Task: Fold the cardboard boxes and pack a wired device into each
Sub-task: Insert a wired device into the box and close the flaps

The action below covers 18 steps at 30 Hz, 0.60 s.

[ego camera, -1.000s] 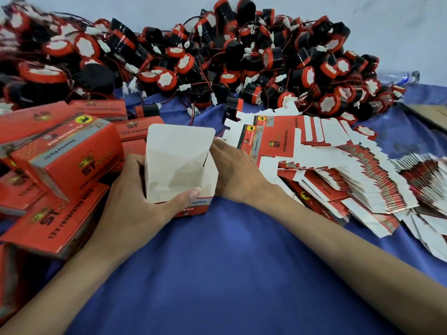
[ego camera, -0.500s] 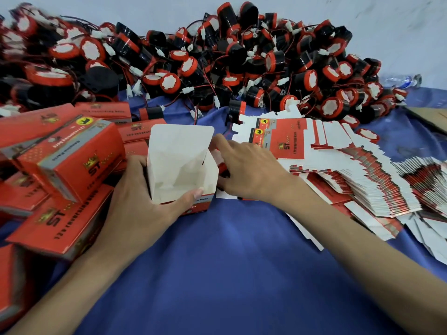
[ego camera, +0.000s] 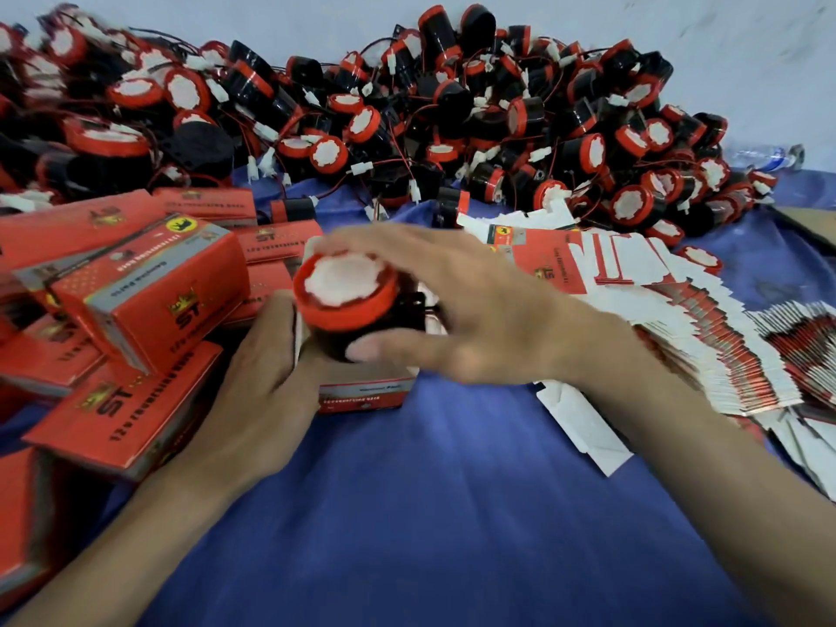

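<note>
Status: mid-cycle, at the loading step.

1 open box (ego camera: 364, 393) stands erected on the blue-covered tabletop (ego camera: 452, 513), its top not yet closed. The left hand (ego camera: 253, 377) grips the box's left side with its fingers curled round it, steadying it.

The right hand (ego camera: 488, 319) holds 1 device (ego camera: 346, 294) at the box mouth. Its fingers (ego camera: 384, 239) are spread over the far side of the red rim, and the thumb presses the black body on the near side. The red cap and white face sit fully above the box. Hands and motion blur hide how deep the base has gone in. I cannot make out the device's wire.

Done: several closed boxes (ego camera: 149, 291) lie heaped at left, touching one another. I judge them packed, though their contents are not visible.

Left for this box: seat the device, tuck in the wire, close the flaps.

Left overall: a large device pile (ego camera: 452, 119) runs along the back of the tabletop. A long fanned stack of flat blanks (ego camera: 656, 319) lies unfolded at right.

Judgement: early in the batch, since loose devices and blanks far outnumber the closed boxes.
</note>
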Tool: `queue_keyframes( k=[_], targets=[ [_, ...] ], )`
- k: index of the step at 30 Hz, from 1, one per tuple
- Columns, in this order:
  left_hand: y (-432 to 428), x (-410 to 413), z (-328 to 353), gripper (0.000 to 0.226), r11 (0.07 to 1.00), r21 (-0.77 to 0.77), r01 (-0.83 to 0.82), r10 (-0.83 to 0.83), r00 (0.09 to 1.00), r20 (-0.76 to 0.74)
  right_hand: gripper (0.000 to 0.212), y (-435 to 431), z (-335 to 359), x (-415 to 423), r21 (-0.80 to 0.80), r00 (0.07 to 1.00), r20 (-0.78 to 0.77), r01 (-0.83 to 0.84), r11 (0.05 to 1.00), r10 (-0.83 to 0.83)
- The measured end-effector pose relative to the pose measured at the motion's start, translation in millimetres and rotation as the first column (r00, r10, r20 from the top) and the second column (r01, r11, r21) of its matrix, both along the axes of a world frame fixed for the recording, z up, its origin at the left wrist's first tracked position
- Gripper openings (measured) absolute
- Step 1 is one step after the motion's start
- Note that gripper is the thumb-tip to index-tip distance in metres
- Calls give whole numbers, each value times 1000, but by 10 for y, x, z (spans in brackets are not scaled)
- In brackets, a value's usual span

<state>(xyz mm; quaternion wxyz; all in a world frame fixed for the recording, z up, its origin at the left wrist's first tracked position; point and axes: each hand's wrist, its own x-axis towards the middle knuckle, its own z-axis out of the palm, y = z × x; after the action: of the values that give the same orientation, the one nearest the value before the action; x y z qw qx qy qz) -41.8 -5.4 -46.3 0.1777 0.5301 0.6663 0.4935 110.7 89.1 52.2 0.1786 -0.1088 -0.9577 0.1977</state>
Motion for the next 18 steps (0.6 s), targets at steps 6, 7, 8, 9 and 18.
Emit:
queue_keyframes(
  k=[6,7,8,9,18],
  targets=[
    [22,-57,-51,68,998,1,57,-56,990,132,66,6,-129,-100,199,980,62,171,965,-187],
    [20,-60,-56,67,998,6,61,-61,988,144,65,8,-128,-107,217,976,80,179,959,-201],
    [19,-60,-58,66,998,12,65,-66,986,152,64,11,-130,-115,249,971,105,184,951,-215],
    [12,-59,-56,64,997,21,72,-74,984,161,63,14,-131,-122,288,963,139,182,940,-229],
    [48,-65,-11,54,990,86,113,-135,936,326,59,4,-105,-92,363,926,274,150,920,-259]
  ],
)
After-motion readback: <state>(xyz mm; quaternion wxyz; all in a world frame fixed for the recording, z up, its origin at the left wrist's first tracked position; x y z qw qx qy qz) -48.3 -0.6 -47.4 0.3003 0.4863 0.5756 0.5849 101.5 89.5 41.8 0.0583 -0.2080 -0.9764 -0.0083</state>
